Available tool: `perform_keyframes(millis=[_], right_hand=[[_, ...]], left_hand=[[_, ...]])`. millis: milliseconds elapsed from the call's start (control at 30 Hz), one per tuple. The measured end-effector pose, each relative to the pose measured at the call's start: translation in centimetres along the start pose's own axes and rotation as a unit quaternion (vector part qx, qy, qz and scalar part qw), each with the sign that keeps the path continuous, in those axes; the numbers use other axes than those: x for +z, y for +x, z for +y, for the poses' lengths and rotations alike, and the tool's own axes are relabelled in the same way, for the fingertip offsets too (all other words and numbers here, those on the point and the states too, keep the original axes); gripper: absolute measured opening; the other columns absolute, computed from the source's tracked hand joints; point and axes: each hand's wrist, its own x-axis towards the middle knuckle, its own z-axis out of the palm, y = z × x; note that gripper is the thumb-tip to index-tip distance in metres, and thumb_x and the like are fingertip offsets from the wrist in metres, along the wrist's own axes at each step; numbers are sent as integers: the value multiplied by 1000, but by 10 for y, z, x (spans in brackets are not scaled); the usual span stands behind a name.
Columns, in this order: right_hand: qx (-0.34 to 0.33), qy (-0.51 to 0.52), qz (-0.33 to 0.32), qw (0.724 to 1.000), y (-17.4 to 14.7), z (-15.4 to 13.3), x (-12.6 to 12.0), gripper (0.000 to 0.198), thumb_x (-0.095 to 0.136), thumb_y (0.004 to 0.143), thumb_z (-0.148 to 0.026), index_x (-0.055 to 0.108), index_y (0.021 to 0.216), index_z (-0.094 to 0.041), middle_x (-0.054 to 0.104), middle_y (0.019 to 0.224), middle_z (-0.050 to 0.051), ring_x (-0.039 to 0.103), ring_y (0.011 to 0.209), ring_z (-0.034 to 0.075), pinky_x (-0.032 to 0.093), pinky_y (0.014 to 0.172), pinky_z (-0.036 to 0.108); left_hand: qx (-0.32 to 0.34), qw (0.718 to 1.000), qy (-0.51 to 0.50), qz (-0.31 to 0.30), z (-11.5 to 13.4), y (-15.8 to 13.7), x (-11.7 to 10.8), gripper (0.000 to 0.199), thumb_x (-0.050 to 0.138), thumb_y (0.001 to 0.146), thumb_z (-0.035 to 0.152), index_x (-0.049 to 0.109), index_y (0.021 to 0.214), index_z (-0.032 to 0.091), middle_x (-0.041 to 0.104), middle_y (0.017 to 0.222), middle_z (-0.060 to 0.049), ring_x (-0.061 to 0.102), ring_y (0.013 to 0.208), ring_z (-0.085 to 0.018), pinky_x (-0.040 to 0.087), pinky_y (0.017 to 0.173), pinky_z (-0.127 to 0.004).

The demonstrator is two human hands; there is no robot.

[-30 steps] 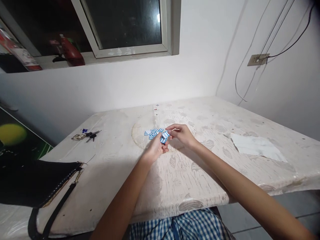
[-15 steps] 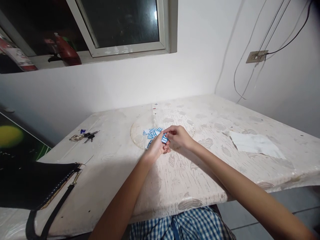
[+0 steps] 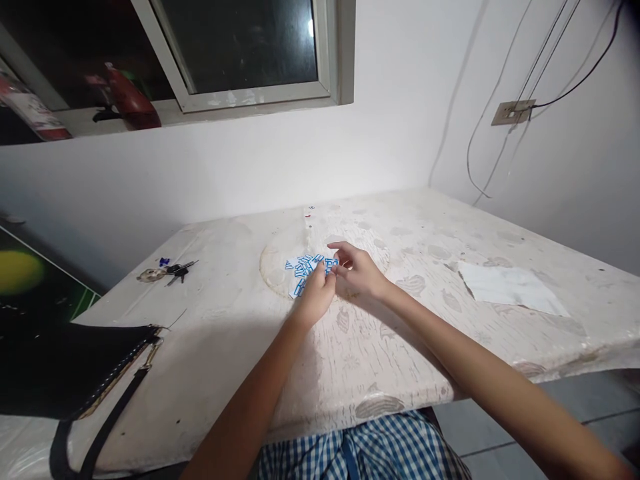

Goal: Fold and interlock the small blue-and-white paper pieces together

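Several small white paper pieces with blue markings (image 3: pixel 302 267) lie in a loose pile on the table. Just right of the pile, my left hand (image 3: pixel 319 291) is closed on a blue-marked paper piece (image 3: pixel 331 264), which sticks up past its thumb. My right hand (image 3: pixel 357 268) meets it from the right, thumb and fingers curled at the piece's right edge, with the index finger stretched out above. The fingertips of both hands partly cover the piece.
Keys (image 3: pixel 180 270) with a keychain lie at the table's left. A black bag (image 3: pixel 75 367) with a strap rests at the front left. On the right is a white cloth or paper sheet (image 3: pixel 510 288). The patterned tablecloth (image 3: pixel 350 360) covers the table, which meets the wall.
My left hand has turned so its back shows and its fingers are closed. The paper piece now stands more upright between the hands. My right index finger has lifted away.
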Motion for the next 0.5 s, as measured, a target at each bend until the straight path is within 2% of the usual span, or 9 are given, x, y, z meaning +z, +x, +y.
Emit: perform_keyframes(millis=[67, 133, 300, 500], right_hand=[[-44, -75, -19, 996, -1, 3, -1, 42, 47, 71, -6, 52, 112, -15, 52, 79, 2, 50, 71, 12, 42, 67, 26], [-63, -138, -53, 987, -2, 4, -2, 41, 45, 69, -2, 56, 107, -14, 55, 84, 5, 50, 74, 13, 40, 67, 26], [-42, -189, -125, 973, -4, 1, -6, 41, 44, 64, 2, 59, 99, -13, 61, 90, 8, 52, 74, 15, 37, 65, 25], [-3, -196, -120, 973, -6, 4, -1, 41, 44, 68, -1, 55, 106, -14, 60, 72, 4, 51, 63, 13, 36, 61, 24]], left_hand=[[56, 995, 78, 26, -7, 2, -1, 4, 51, 75, 18, 48, 75, 19, 54, 76, -3, 54, 78, -17, 42, 72, -30], [66, 994, 80, 30, -12, 5, -1, 8, 50, 74, 14, 50, 80, 20, 56, 80, -3, 55, 79, -16, 43, 71, -29], [22, 999, 27, -15, -20, 8, 3, 10, 51, 72, 11, 54, 77, 19, 57, 70, 0, 56, 69, -15, 44, 64, -25], [-4, 999, -25, -42, -23, 7, 4, 9, 51, 71, 11, 53, 74, 20, 56, 66, -1, 55, 64, -15, 43, 59, -24]])
